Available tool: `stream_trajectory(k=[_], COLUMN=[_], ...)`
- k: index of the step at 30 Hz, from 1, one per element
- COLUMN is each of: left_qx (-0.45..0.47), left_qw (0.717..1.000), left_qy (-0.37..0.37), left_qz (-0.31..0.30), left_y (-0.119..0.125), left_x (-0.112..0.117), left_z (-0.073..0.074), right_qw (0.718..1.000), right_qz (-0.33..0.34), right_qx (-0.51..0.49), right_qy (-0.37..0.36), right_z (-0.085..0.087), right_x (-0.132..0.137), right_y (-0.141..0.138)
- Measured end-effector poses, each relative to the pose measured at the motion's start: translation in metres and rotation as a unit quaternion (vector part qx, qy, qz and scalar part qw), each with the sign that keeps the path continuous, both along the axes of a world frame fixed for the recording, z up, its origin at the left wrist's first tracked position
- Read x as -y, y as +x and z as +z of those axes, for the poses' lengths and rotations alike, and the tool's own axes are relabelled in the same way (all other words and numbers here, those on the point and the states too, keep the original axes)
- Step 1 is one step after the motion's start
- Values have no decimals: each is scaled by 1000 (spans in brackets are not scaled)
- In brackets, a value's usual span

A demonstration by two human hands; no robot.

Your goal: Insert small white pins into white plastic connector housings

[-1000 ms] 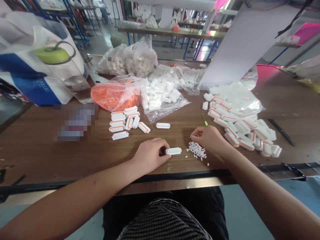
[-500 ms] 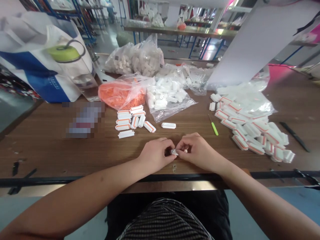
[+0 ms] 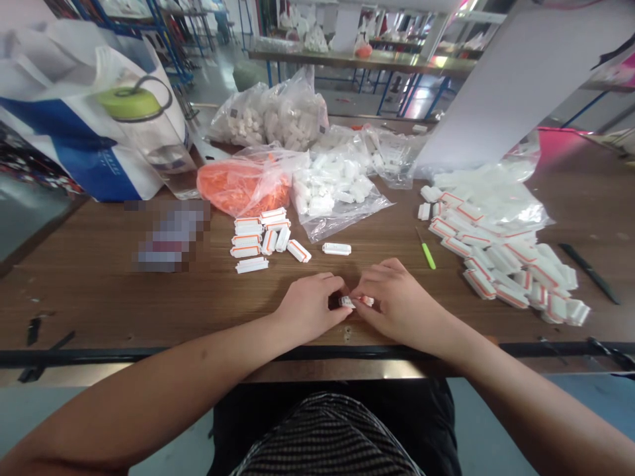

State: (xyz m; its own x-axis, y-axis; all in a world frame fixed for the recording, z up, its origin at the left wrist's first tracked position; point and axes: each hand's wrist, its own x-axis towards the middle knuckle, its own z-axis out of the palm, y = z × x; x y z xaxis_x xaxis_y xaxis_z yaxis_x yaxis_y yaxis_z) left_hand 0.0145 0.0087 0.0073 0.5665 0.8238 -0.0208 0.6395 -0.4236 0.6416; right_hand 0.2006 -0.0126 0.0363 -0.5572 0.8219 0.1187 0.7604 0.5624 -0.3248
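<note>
Close to the table's front edge, my left hand (image 3: 313, 301) and my right hand (image 3: 391, 296) meet fingertip to fingertip. Both are closed on one small white plastic piece (image 3: 346, 302); its left end shows between the fingers, and much of the rest is covered. A bit of white and orange shows under my right fingers. Just beyond my hands lies a single white plastic piece (image 3: 337, 249) on the table. Farther left is a group of similar white pieces (image 3: 247, 250), many with an orange strip along them.
A large pile of white pieces with orange strips (image 3: 479, 283) lies on the right, beside a green-handled tool (image 3: 428, 256) and a black stick-like tool (image 3: 590, 272). Behind are clear bags of orange parts (image 3: 243, 188) and white parts (image 3: 330, 188). A bottle (image 3: 143, 125) stands at left.
My right fingers have shifted slightly on the held piece, and the right hand looks more stretched out over it. The left hand keeps its grip. The whole view has moved a little.
</note>
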Motion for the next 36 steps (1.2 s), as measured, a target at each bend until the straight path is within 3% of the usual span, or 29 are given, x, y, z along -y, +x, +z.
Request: stream_trajectory(k=[10,12,15,20,25,32,36], left_qx=[7,11,16,16,17,19,19], left_qw=[1000,1000,1000,1000,1000,1000,1000], left_qy=[-11,-12,-13,-3,-3,4,4], left_qz=[7,10,11,-3,-7,-7,-6], left_y=[1,1,1,0,-1,-1,0], left_x=[0,-1,-1,-3,-4,-4,-4], left_z=[0,-1,-2,-2,-2,-2,-2], right_qw=[986,989,987,973,970,944,941], right_qz=[-4,-21,-98,-213,-211,-304,-317], right_qx=[45,4,-84,-63,-29,47,12], right_qy=[163,150,98,-58,-121,-121,-116], right_z=[-9,-8,-5,-8,-13,-9,-17], right_x=[20,19,10,-7,-12,-18,-22], right_y=[-10,-1,33,88,88,82,96])
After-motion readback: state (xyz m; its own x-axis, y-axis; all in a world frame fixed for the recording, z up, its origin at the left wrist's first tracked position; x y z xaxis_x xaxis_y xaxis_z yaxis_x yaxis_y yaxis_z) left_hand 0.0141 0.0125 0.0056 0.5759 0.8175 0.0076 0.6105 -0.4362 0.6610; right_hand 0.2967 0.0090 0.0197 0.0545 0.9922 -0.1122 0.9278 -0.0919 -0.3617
